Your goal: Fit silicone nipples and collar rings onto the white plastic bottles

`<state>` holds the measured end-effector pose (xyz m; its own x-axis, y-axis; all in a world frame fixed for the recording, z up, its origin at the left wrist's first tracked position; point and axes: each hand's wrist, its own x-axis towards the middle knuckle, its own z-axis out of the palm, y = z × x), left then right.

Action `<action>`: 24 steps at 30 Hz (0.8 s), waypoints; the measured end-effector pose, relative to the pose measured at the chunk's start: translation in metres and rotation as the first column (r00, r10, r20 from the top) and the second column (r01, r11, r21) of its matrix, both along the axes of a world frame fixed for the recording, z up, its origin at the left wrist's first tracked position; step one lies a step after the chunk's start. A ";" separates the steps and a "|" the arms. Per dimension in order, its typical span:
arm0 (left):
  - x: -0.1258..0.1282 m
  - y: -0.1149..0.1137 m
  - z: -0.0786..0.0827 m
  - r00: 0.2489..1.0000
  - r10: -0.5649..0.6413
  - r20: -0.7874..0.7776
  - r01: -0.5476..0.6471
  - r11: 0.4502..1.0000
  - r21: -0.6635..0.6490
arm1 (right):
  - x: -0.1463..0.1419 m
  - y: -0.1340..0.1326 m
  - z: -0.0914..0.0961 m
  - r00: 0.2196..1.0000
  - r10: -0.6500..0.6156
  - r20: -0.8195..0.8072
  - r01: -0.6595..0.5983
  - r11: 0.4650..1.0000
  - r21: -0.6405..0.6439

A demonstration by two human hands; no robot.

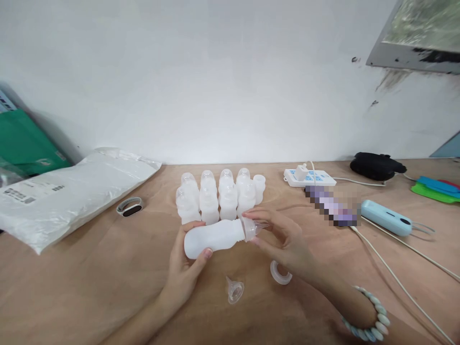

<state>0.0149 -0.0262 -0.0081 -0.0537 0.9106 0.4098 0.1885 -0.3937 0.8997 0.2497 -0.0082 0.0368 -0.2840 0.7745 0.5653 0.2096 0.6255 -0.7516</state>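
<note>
A white baby bottle lies tilted sideways in my left hand, its base in the palm and the thumb along its near side. At its neck, my right hand closes its fingers around a clear collar with a nipple pointing right. The collar sits at the bottle's mouth; whether it is threaded on I cannot tell. Below on the table lie a loose clear nipple and a white collar ring, partly behind my right wrist. Behind my hands stand several capped bottles in two rows.
An uncapped bottle stands at the rows' right end. On the left lie a white plastic parcel and a fitness band. To the right are a power strip, a blurred phone-like object, a blue device, cables and a black pouch.
</note>
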 end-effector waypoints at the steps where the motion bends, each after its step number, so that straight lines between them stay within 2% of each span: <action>1: 0.000 0.000 -0.001 1.000 -0.020 0.011 0.020 1.000 -0.007 | 0.000 -0.001 0.000 1.000 0.028 0.013 -0.028 1.000 0.013; 8: 0.001 0.002 -0.004 0.988 -0.104 0.117 0.120 0.984 -0.134 | 0.001 -0.003 0.002 0.990 0.086 0.109 -0.104 0.980 0.171; 12: 0.004 0.006 -0.002 0.967 -0.184 0.177 0.219 0.953 -0.208 | 0.002 -0.004 0.001 0.982 0.088 0.168 -0.123 0.970 0.210; 15: 0.004 0.005 -0.002 0.969 -0.191 0.158 0.220 0.955 -0.197 | 0.001 -0.005 -0.001 0.985 0.057 0.165 -0.090 0.975 0.203; 18: 0.002 0.000 -0.003 0.984 -0.154 0.086 0.165 0.975 -0.145 | -0.001 -0.004 -0.003 0.988 -0.051 0.143 0.040 0.996 0.081; 20: 0.000 -0.004 -0.005 0.986 -0.161 0.031 0.164 0.979 -0.120 | -0.003 -0.004 -0.003 0.987 -0.114 0.117 0.125 0.987 -0.097; 22: 0.000 -0.006 -0.006 0.984 -0.179 -0.023 0.175 0.978 -0.113 | -0.005 -0.004 -0.002 0.991 -0.112 0.069 0.127 0.950 -0.286; 24: 0.000 -0.007 -0.007 0.984 -0.170 -0.060 0.162 0.980 -0.116 | -0.006 -0.003 -0.001 0.999 -0.051 0.001 0.047 0.914 -0.404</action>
